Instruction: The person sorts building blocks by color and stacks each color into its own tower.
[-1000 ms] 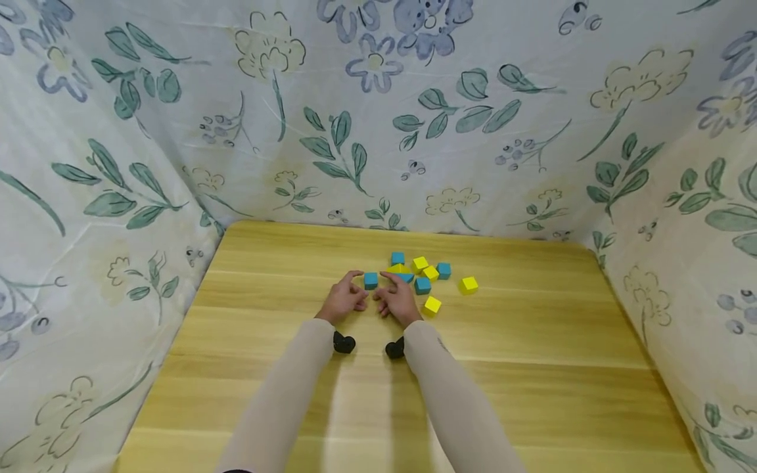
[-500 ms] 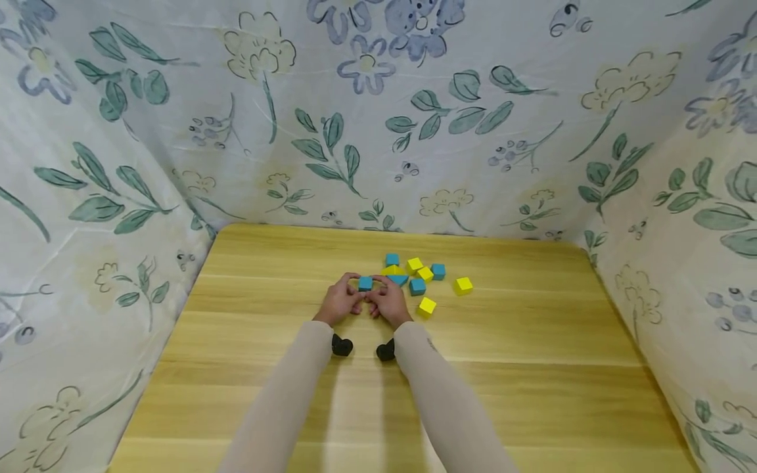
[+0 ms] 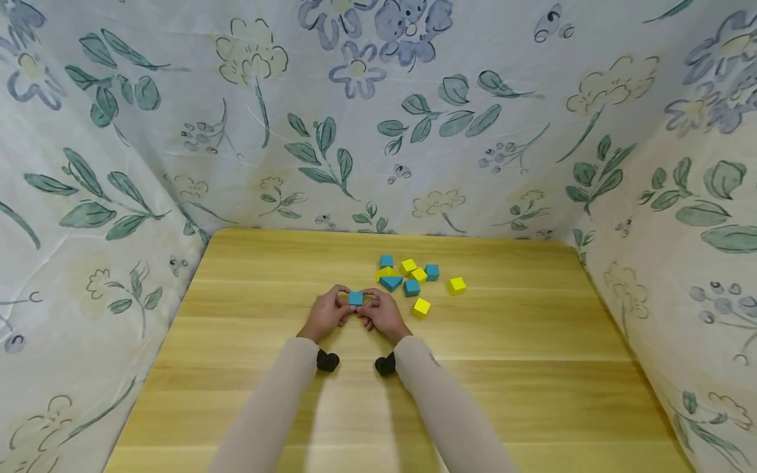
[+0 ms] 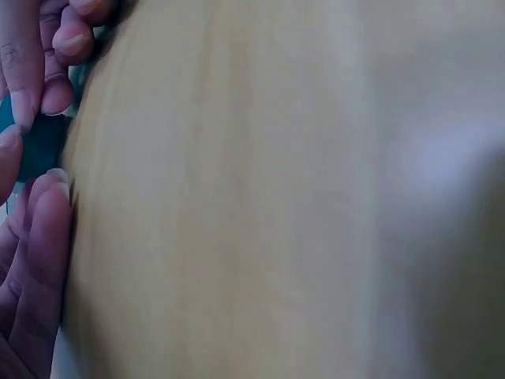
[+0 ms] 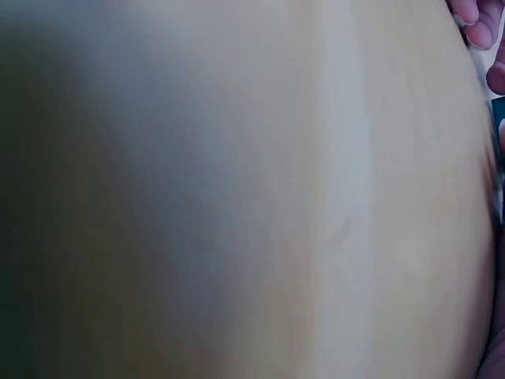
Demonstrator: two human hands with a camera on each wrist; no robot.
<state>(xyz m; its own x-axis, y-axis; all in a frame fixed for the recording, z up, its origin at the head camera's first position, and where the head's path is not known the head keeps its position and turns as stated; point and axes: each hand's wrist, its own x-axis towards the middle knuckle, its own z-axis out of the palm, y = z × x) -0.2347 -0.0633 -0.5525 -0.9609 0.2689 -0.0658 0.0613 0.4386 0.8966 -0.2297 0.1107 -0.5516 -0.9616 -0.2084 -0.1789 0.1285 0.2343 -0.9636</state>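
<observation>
A small blue cube [image 3: 355,298] is held between my two hands, just in front of the loose blocks. My left hand [image 3: 325,315] pinches it from the left, and my right hand [image 3: 383,315] grips its right side with finger and thumb. Seen by the left wrist camera, the blue cube [image 4: 43,146] lies at the left edge, partly covered by fingertips. The right wrist view catches only a sliver of the blue cube [image 5: 499,110] and bits of fingers at its right edge.
Beyond my right hand lie a blue triangular block [image 3: 390,283] and a yellow triangular block [image 3: 386,271]. Around them are blue cubes [image 3: 411,288] and several yellow cubes [image 3: 422,307]. Floral cloth [image 3: 331,164] walls the wooden table [image 3: 532,394] at the back and sides.
My hands have closed in from both sides onto the blue cube. They have drawn it toward me, away from the triangular blocks. The head view has shifted slightly.
</observation>
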